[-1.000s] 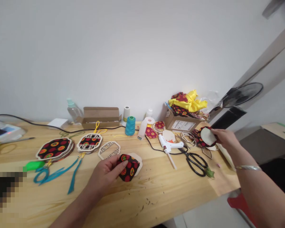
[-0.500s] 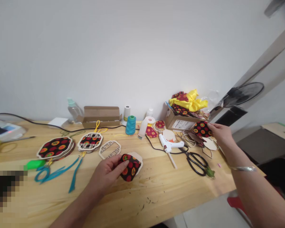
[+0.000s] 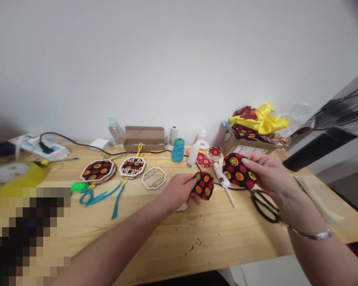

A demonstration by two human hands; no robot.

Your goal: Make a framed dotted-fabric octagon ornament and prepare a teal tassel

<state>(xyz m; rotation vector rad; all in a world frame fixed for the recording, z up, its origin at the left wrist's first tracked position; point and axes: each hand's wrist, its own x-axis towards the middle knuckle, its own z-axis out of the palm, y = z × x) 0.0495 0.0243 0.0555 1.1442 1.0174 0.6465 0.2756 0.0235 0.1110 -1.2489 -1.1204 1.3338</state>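
My left hand [image 3: 183,190] is closed on a small black fabric piece [image 3: 204,186] with red and orange round patterns, lifted over the middle of the table. Below it a pale flat piece [image 3: 182,207] lies partly hidden by the hand. Farther right, my right hand [image 3: 265,172] pinches a larger patterned fabric piece [image 3: 238,170] between thumb and fingers, its printed side facing me. That piece hangs in front of a white glue gun [image 3: 223,180] and black-handled scissors [image 3: 264,206]. A bare wooden lattice frame [image 3: 154,178] rests left of my left hand.
Fabric-filled frames with blue tassels [image 3: 133,167] and a stack of similar frames [image 3: 98,171] lie at the left. A blue thread spool [image 3: 178,151], an open cardboard box [image 3: 144,139] and a box of fabric scraps [image 3: 244,147] stand along the wall. A black cable [image 3: 86,145] crosses the back.
My right hand has brought its fabric piece leftward from the right side of the table. My left hand has raised its piece off the pale one and moved right. The view has shifted.
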